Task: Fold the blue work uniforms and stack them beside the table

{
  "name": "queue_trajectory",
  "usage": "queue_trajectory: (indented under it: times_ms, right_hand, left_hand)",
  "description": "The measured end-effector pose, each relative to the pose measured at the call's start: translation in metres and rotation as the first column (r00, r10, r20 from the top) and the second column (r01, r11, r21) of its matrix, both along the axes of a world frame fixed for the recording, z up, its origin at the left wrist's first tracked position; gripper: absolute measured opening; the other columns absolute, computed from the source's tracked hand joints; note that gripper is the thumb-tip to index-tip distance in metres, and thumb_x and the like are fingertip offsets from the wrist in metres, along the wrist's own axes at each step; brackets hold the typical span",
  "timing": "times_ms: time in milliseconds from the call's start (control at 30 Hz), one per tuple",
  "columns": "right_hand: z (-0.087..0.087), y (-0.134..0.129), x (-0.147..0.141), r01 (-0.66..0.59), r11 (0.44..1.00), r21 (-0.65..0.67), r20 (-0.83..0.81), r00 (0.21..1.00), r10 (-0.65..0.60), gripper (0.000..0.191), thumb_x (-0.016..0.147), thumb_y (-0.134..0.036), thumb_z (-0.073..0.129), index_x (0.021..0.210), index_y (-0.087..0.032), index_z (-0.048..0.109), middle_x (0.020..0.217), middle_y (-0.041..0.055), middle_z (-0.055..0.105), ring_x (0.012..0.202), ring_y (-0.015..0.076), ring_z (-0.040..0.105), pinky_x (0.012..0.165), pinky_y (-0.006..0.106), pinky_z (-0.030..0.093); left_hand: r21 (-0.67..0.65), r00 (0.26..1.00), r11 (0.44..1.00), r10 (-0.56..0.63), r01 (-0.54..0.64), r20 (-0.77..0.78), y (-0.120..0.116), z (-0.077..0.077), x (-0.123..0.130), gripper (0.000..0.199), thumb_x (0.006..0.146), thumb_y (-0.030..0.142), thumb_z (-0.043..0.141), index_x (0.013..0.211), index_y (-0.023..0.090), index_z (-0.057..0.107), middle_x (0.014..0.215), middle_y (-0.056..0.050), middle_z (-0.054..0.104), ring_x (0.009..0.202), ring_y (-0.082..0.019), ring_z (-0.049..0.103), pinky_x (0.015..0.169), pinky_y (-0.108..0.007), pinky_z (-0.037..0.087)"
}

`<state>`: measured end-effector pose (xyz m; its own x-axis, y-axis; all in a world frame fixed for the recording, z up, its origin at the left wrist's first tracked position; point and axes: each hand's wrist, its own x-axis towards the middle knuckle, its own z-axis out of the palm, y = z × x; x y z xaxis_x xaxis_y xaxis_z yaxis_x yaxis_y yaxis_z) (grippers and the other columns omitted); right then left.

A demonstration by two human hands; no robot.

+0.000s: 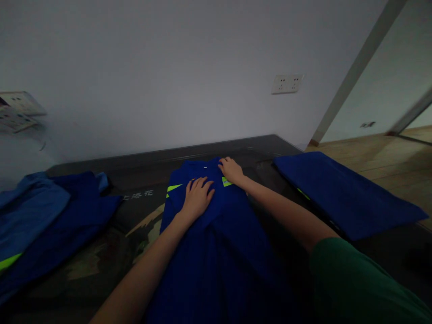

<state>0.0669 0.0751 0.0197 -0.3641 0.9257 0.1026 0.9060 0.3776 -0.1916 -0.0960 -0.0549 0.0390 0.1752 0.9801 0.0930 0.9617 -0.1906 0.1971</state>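
Observation:
A dark blue work garment [216, 207] with yellow-green stripes lies lengthwise in front of me, its collar end toward the wall. My left hand [198, 195] rests on its upper part, fingers spread and palm down. At the far right edge, close to the collar, my right hand [231, 169] touches the fabric with bent fingers; whether cloth is pinched under them I cannot tell. A yellow-green patch [227, 182] shows just below the right hand. The lower half of the garment runs toward me and fades into shadow.
On the right lies a flat, folded blue garment [344, 191]. Rumpled blue clothing [64, 216] is heaped at the left. The dark tabletop [148, 157] meets a white wall [168, 81] with a double socket [287, 84]. Another socket [22, 103] is at far left.

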Motion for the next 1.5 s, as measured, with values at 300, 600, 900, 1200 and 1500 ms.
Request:
queue_trajectory:
  times_ms: [300, 600, 900, 1200, 1500]
  right_hand:
    - [-0.038, 0.004, 0.011, -0.054, 0.984, -0.169, 0.016, 0.998, 0.058, 0.068, 0.095, -0.058, 0.031, 0.147, -0.015, 0.033, 0.153, 0.0173, 0.029, 0.143, 0.0294, 0.023, 0.112, 0.05, 0.022]
    - [0.008, -0.01, 0.046, 0.09, 0.991, 0.1, -0.093, 0.992, -0.081, 0.053, 0.1, -0.037, 0.029, 0.143, -0.008, 0.039, 0.15, 0.0169, 0.036, 0.142, 0.024, 0.025, 0.114, 0.046, 0.021]
    - [0.01, -0.091, 0.039, -0.089, 0.973, -0.211, 0.002, 0.996, 0.091, 0.061, 0.097, -0.045, 0.033, 0.144, -0.007, 0.038, 0.15, 0.0189, 0.035, 0.141, 0.0288, 0.028, 0.113, 0.05, 0.023]
    - [-0.001, -0.039, 0.037, 0.108, 0.95, -0.292, 0.112, 0.991, -0.078, 0.057, 0.099, -0.043, 0.025, 0.147, -0.014, 0.033, 0.155, 0.0129, 0.026, 0.145, 0.0301, 0.014, 0.11, 0.065, 0.011]
    - [-0.007, -0.015, 0.013, 0.105, 0.994, -0.025, 0.095, 0.99, -0.102, 0.045, 0.1, -0.035, 0.029, 0.125, -0.013, 0.059, 0.134, 0.0159, 0.056, 0.139, 0.0309, 0.029, 0.11, 0.065, 0.002]
  left_hand:
    - [-0.16, 0.998, 0.986, -0.054, 0.048, -0.037, -0.006, -0.022, -0.005, 0.051, 0.098, 0.049, 0.028, 0.147, 0.034, 0.032, 0.155, -0.001, 0.027, 0.144, -0.024, 0.021, 0.115, -0.051, 0.02]
    - [-0.094, 0.999, 0.995, -0.038, 0.036, -0.023, -0.008, -0.027, -0.002, 0.051, 0.097, 0.048, 0.028, 0.146, 0.035, 0.034, 0.154, -0.001, 0.032, 0.143, -0.025, 0.024, 0.115, -0.05, 0.021]
    - [-0.1, 0.999, 0.994, -0.038, 0.035, -0.022, -0.009, -0.025, 0.0, 0.049, 0.097, 0.045, 0.032, 0.145, 0.033, 0.036, 0.153, -0.003, 0.032, 0.142, -0.026, 0.026, 0.114, -0.052, 0.02]
    - [0.028, 0.993, 0.999, -0.022, 0.019, 0.117, -0.012, -0.017, -0.006, 0.036, 0.093, 0.025, 0.042, 0.123, 0.022, 0.061, 0.134, -0.007, 0.057, 0.126, -0.021, 0.049, 0.112, -0.043, 0.031]
    - [0.042, 0.991, 0.998, 0.047, -0.052, 0.126, -0.01, -0.009, -0.008, 0.033, 0.09, 0.023, 0.045, 0.117, 0.021, 0.064, 0.124, -0.005, 0.064, 0.117, -0.022, 0.056, 0.106, -0.039, 0.039]
